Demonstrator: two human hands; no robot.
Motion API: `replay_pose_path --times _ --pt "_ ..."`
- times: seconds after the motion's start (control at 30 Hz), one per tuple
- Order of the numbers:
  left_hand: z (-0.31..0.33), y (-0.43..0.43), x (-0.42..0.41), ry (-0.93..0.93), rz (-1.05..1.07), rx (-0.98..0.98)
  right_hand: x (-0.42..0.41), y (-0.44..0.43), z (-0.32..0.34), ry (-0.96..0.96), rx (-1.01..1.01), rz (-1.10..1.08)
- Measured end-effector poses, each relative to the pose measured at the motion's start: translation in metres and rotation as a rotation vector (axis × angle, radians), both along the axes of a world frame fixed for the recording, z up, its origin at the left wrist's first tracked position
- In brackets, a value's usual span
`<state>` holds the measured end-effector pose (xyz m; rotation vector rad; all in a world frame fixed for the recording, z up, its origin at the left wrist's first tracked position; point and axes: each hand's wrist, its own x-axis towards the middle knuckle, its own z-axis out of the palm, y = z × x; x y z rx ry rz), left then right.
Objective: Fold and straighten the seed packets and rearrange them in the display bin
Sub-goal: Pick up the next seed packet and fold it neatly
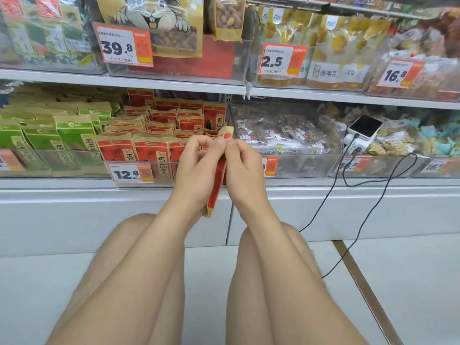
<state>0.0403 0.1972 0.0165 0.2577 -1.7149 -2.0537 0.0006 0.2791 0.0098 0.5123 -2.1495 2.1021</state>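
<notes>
A red and kraft-brown seed packet (218, 185) hangs edge-on in front of the lower shelf, held between both hands. My left hand (196, 163) and my right hand (242, 168) pinch it near its top, fingertips meeting. Its top corner sticks up above the fingers and its bottom edge shows between my wrists. Behind my hands stands the clear display bin (134, 181) with several rows of upright red seed packets (151, 150) of the same kind.
Green seed packets (69, 138) fill the bin to the left. A bin of wrapped snacks (281, 135) stands to the right. A phone (364, 127) with a black cable (373, 210) lies further right. The upper shelf (174, 82) holds larger bags. My knees are below.
</notes>
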Motion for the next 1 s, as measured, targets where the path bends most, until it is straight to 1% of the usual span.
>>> replay_pose_path --times 0.07,0.13,0.2,0.27,0.37,0.47,0.57,0.67,0.73,0.8,0.9,0.93,1.0 --pt "0.0 -0.005 -0.006 -0.002 0.097 0.02 -0.001 -0.001 -0.002 0.012 0.056 0.064" --pt "-0.002 -0.012 -0.011 -0.032 0.153 0.059 0.0 0.0 -0.005 0.076 0.189 0.076" --pt "-0.005 -0.015 -0.013 -0.058 0.144 0.111 0.002 0.0 -0.007 0.162 0.284 0.056" --pt "-0.007 -0.016 -0.013 -0.068 0.128 0.089 0.002 0.0 -0.008 0.227 0.346 0.043" --pt "-0.011 -0.016 -0.012 -0.069 0.085 0.044 0.001 0.001 -0.007 0.256 0.42 0.032" --pt "-0.008 -0.018 -0.008 -0.084 0.002 -0.033 -0.001 0.003 -0.004 0.254 0.417 0.014" --pt "-0.005 -0.02 -0.003 -0.109 -0.044 -0.183 -0.004 0.004 -0.003 0.228 0.39 -0.055" --pt "-0.007 -0.023 0.0 -0.128 -0.065 -0.322 -0.006 0.006 -0.002 0.226 0.369 -0.114" --pt "-0.008 -0.026 0.0 -0.119 -0.055 -0.385 -0.007 0.007 0.0 0.227 0.351 -0.117" --pt "-0.007 -0.029 0.0 -0.085 -0.031 -0.398 -0.007 0.008 0.002 0.196 0.282 -0.093" --pt "-0.006 -0.03 -0.003 -0.034 0.053 -0.367 -0.008 0.008 0.004 0.097 0.15 0.031" --pt "-0.006 -0.031 -0.005 -0.025 0.079 -0.345 -0.007 0.008 0.004 0.063 0.145 0.075" --pt "-0.007 -0.034 -0.007 -0.019 0.105 -0.311 -0.004 0.009 0.002 0.042 0.202 0.13"
